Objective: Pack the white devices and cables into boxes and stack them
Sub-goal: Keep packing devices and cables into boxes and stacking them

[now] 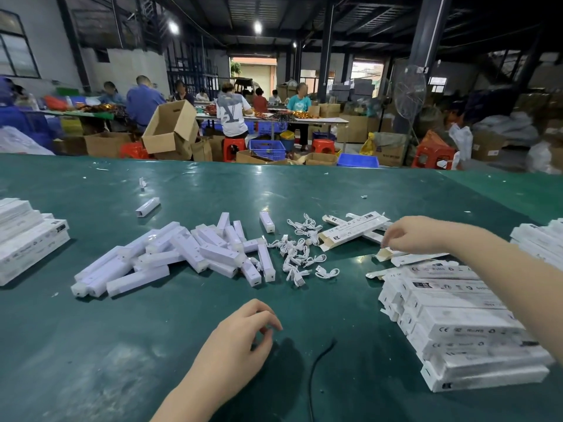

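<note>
The right hand (405,234) is pinching a flat box (393,254) (its flap open) while the left hand (243,333) is hovering loosely curled, holding nothing, near the white devices (182,254).

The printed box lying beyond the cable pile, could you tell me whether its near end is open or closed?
Open: the printed box has its end flap folded outward, exposing the brown cardboard inside.

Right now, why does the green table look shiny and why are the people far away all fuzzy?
In the head view, ceiling lamps bounce off the green table as pale glare; the workers behind are blurred and dim; the wide lens bends the table's far edge; the left hand casts a soft shadow.
</note>
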